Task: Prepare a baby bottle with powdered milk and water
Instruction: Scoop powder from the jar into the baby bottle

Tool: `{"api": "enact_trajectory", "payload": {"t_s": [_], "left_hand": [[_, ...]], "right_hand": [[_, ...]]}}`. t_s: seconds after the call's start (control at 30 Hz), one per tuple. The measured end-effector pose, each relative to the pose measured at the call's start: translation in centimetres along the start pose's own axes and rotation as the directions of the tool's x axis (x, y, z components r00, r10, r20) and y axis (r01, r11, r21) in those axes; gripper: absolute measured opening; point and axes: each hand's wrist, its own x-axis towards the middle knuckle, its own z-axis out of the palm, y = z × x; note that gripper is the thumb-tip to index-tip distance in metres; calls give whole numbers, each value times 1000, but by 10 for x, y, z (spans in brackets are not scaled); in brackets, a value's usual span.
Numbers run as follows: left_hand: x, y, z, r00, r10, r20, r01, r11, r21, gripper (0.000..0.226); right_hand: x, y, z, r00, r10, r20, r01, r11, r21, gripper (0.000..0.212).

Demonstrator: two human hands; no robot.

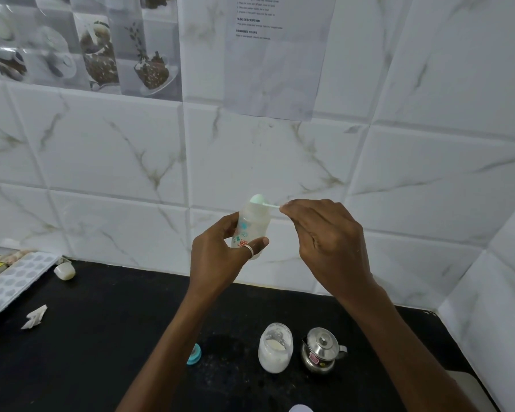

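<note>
The left hand [220,254] hides much of the baby bottle [252,226]; the wall sheet's [277,55] print is unreadably small.

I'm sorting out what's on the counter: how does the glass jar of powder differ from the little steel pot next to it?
The glass jar is see-through and shows white powder inside; the steel pot is shiny metal and hides its contents. The jar stands open with no lid; the pot has a knobbed lid on. The jar has plain sides; the pot has a pink sticker and a spout on its side. Both stand upright on the black counter, side by side.

White ice tray [15,281] far left; crumpled paper [34,317] nearby; printed sheet [280,55] on wall.
</note>
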Motion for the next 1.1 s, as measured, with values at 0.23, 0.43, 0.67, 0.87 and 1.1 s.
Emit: {"api": "enact_trajectory", "payload": {"t_s": [0.23,0.43,0.67,0.87,1.1], "left_hand": [[-1,-2,1,1000,3,14,-3,1000,-22,88],[-3,-3,-1,1000,10,18,-10,1000,-15,87],[-5,-7,0,1000,9,13,-9,1000,3,75],[-8,-13,3,1000,7,22,-7,1000,-19,69],[-16,-26,14,998,-6,64,8,999,-40,67]], "right_hand": [[0,-3,0,1000,5,-1,-5,1000,-11,18],[-1,-5,2,1000,9,-16,-9,1000,-3,16],[-2,-8,2,982,162,-94,-149,980,133,14],[-4,-10,-2,697,708,113,-645,551,530,12],[-24,3,-6,211,851,480,-749,-174,639,13]]}}
